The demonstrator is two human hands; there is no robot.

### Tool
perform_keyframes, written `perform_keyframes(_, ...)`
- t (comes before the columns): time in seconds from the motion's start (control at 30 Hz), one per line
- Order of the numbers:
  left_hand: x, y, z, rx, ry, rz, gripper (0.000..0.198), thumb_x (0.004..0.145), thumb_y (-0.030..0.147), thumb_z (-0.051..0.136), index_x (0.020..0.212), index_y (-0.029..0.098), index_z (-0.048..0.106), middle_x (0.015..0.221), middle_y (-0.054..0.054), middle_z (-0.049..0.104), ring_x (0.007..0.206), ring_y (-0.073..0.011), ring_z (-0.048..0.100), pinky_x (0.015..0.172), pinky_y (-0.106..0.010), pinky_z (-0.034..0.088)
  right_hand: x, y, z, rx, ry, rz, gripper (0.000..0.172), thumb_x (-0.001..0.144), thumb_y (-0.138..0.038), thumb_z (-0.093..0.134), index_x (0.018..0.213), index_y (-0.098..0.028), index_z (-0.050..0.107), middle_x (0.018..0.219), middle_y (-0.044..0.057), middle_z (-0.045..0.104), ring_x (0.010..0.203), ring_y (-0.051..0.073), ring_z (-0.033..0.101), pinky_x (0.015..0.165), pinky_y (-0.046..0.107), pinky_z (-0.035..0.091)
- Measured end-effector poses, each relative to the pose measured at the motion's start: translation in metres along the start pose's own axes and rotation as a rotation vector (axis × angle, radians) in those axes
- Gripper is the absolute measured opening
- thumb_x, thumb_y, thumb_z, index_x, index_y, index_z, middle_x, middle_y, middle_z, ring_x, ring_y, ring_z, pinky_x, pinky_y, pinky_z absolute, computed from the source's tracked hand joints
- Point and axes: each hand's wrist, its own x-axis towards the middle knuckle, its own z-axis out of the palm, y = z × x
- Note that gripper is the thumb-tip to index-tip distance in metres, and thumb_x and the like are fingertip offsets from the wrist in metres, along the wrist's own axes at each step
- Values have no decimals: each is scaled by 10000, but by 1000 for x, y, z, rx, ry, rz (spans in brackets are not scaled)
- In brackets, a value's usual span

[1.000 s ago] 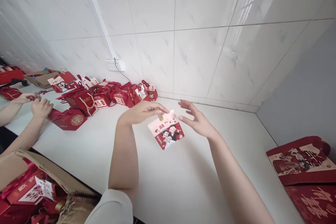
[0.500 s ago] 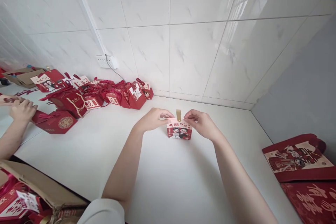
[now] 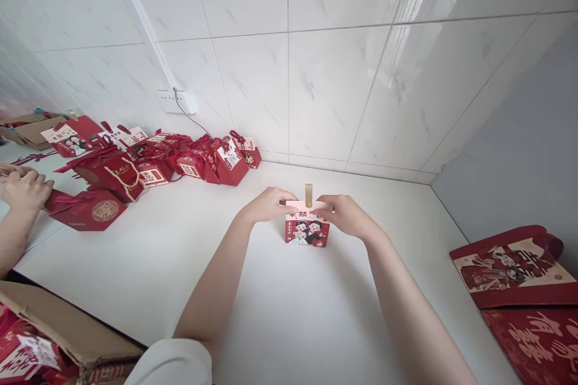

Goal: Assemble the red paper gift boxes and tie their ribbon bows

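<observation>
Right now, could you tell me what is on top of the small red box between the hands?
A gold tab stands up from the small red box; the left hand and right hand pinch its pink top flaps. The inside is covered.

Left arm: bare forearm runs up from the lower left toward the middle, a white sleeve at the elbow.
Left hand [image 3: 270, 204]: knuckles up, fingers curled inward, fingertips pinched together at its right edge.
Right arm: bare forearm rises from the lower right and slants in toward the middle.
Right hand [image 3: 344, 215]: back of the hand up, fingers bent, thumb and forefinger pinched at its left edge.
Both hands: level with each other, near but apart, fingertips facing across a narrow gap.
Wrists: both nearly straight.
</observation>
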Motion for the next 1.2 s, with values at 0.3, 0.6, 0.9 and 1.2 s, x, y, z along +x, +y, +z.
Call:
perform_keyframes(0.3, 9, -28, 0, -249, -142, -24, 286, 734, 405, 634, 773, 125, 679, 704, -16, 628, 670, -144, 549, 578, -228, 387, 11, 20, 2, 229, -106, -127, 301, 792, -468, 593, 704, -181, 619, 684, -15, 596, 648, 141, 524, 592, 253, 407)
perform_keyframes(0.6, 46, -105, 83, -845, 566, -180, 420, 703, 439, 667, 992, 254, 424, 970, -32, 632, 782, -170, 629, 694, -303, 497, 37, 87, 77, 667, 493, 109, 579, 800, -611, 533, 1234, -259, 385, 1400, 125, 436, 1045, 220, 600, 785, 349, 530)
perform_keyframes(0.9, 42, -110, 77, -793, 668, -77, 323, 775, 508, 592, 843, 211, 486, 965, -23, 632, 872, -164, 600, 770, -282, 464, 34, 86, 72, 694, 193, 56, 405, 810, -589, 538, 823, -192, 612, 844, 39, 678, 848, 236, 626, 779, 367, 491)
perform_keyframes(1.2, 44, -115, 75, -772, 294, -123, 516, 770, 543, 595, 1074, 132, 662, 1079, -103, 685, 1008, -271, 620, 907, -378, 433, 39, 94, 76, 719, 351, -32, 350, 861, -579, 473, 869, -238, 549, 1050, 42, 638, 1019, 246, 576, 893, 388, 452)
